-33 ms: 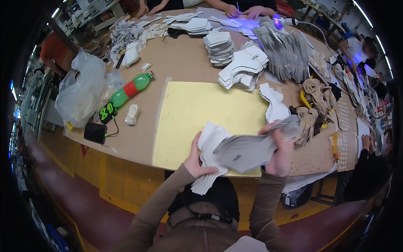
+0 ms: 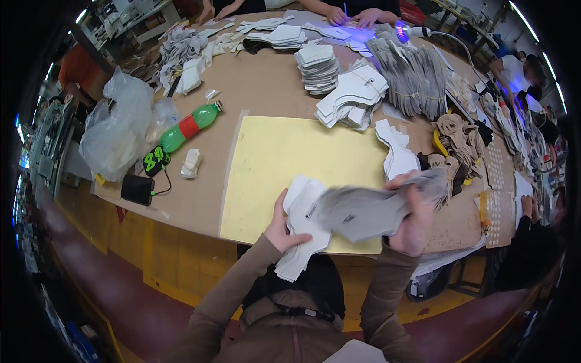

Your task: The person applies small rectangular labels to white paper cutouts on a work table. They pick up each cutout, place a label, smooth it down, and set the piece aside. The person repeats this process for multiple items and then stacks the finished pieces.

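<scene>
My left hand (image 2: 284,228) is closed on a stack of white cut-out pieces (image 2: 301,245), its thumb lying across the top piece. A small dark printed mark shows on that stack. In my right hand (image 2: 413,221) is a thick stack of grey cut-out pieces (image 2: 363,215), gripped near its right end and blurred by motion. The left end of the grey stack overlaps or lies very close to the white one. Both stacks are held above the near edge of a yellow sheet (image 2: 284,151) on the table.
White pieces (image 2: 396,151) lie at the sheet's right edge. Beyond stand white stacks (image 2: 354,97), grey bundles (image 2: 411,78) and beige bundles (image 2: 457,136). Leftward are a green bottle (image 2: 190,127), a phone (image 2: 137,190) and a plastic bag (image 2: 118,127). Another person's hands (image 2: 354,17) work under a lamp (image 2: 402,31).
My right hand has shifted slightly to the right with the grey stack, uncovering the mark on the white stack. My left hand has hardly moved.
</scene>
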The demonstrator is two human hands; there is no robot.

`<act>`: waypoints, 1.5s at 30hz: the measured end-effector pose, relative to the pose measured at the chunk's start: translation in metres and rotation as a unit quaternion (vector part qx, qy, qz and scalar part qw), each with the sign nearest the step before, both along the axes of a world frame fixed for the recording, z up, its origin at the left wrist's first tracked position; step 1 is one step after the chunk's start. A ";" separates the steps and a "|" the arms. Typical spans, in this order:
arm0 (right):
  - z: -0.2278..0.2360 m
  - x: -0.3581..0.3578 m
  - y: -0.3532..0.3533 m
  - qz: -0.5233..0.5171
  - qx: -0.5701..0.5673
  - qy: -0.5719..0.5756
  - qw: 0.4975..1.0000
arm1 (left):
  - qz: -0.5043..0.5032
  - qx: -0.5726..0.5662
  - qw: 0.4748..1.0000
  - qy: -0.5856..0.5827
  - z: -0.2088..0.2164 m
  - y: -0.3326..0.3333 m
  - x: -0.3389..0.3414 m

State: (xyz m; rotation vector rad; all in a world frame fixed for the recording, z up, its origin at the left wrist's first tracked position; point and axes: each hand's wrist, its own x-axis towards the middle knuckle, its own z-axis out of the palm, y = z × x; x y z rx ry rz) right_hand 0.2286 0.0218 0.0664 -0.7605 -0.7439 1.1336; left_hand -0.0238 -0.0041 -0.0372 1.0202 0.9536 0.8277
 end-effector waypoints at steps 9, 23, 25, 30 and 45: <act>-0.003 -0.033 -0.007 0.121 0.457 -0.494 0.730 | 0.095 -0.159 0.963 -0.195 -0.010 0.014 0.008; -0.062 -0.086 -0.024 0.318 0.434 -0.506 0.674 | 0.098 0.018 0.995 -0.016 0.026 0.019 -0.010; -0.049 -0.080 -0.027 0.391 0.394 -0.483 0.677 | 0.087 0.001 0.996 0.007 0.049 0.030 -0.018; -0.054 -0.055 -0.014 0.050 0.347 -0.377 0.858 | -0.014 0.304 0.891 0.338 0.101 0.050 -0.042; -0.083 -0.109 0.041 0.169 0.022 -0.105 0.980 | -0.125 0.246 0.906 0.321 0.079 0.103 -0.065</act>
